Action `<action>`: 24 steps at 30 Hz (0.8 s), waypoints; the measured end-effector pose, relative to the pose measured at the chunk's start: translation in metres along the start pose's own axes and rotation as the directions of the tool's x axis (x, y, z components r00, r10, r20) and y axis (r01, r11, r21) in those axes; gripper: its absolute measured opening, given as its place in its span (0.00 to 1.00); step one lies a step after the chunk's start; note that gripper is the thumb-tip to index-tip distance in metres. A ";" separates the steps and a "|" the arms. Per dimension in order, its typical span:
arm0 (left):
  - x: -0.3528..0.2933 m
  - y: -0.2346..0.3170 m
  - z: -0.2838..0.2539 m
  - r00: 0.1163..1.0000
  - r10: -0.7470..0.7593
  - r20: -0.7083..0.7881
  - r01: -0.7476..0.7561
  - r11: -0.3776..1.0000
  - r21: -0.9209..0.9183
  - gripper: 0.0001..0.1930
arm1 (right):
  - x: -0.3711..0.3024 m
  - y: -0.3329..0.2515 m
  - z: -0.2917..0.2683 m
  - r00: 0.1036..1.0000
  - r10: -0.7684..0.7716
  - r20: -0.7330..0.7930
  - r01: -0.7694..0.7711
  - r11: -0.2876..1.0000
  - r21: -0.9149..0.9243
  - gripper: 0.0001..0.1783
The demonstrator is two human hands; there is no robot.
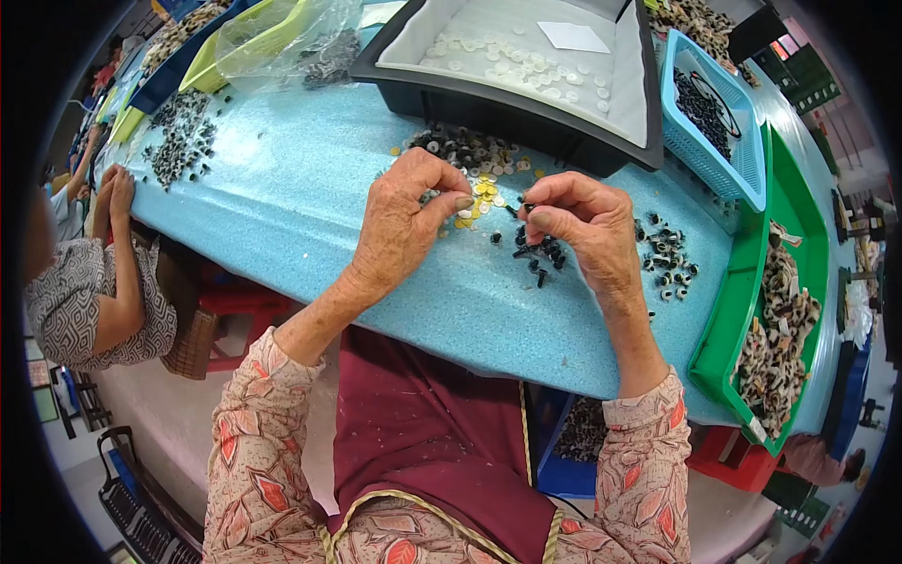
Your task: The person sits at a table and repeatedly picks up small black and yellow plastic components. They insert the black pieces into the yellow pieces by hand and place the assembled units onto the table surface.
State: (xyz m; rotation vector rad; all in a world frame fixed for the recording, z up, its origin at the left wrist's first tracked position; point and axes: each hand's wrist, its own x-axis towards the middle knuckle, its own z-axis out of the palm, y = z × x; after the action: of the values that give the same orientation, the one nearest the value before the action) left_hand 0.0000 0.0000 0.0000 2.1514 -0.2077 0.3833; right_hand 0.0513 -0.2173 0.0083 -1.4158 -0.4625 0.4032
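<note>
Over the speckled blue table (pixel 301 188), in the head view, we see both bare hands raised close to each other, with bent fingers. At the right hand (pixel 581 211), thumb and forefinger pinch a small black piece (pixel 526 209), which sits at the fingertips on the side toward the left hand. Just below these fingertips, on the tabletop, we find a loose cluster of black stemmed pieces (pixel 537 254); some lie on their sides. To the right of the same hand, apart from it, we notice scattered black-and-white pieces (pixel 669 258).

Our left hand (pixel 413 211) is curled, its thumb tip near the forefinger; we cannot tell whether the two close on anything. Yellow discs (pixel 484 193) lie just beyond and to the right of that thumb, between the two hands. Behind them we see a heap of mixed dark and pale pieces (pixel 460 148), spread in front of a black tray (pixel 517 111) whose white lining bears pale round discs (pixel 564 77).

Farther right, well apart from our hands, a light blue basket (pixel 742 164) holds dark pieces, and a long green tray (pixel 728 324) holds mottled furry pieces (pixel 780 324).
</note>
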 end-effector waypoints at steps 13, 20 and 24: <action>0.003 0.011 0.025 0.981 -0.173 0.090 0.195 0.903 -0.383 0.02 | 0.005 0.003 0.007 0.997 0.081 0.017 -0.079 0.992 -0.100 0.12; 0.004 0.010 0.029 0.949 -0.303 0.090 0.302 0.787 -0.539 0.04 | 0.005 0.006 0.009 0.999 -0.046 0.008 0.047 0.954 -0.295 0.16; 0.006 0.011 0.024 0.937 -0.329 0.120 0.341 0.776 -0.531 0.08 | 0.005 0.002 0.011 0.993 -0.111 0.032 0.116 0.938 -0.326 0.15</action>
State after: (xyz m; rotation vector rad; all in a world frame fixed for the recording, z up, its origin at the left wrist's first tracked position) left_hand 0.0067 -0.0262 -0.0026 1.5772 0.0596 0.0724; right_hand 0.0490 -0.2050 0.0079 -1.6986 -0.6413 0.2486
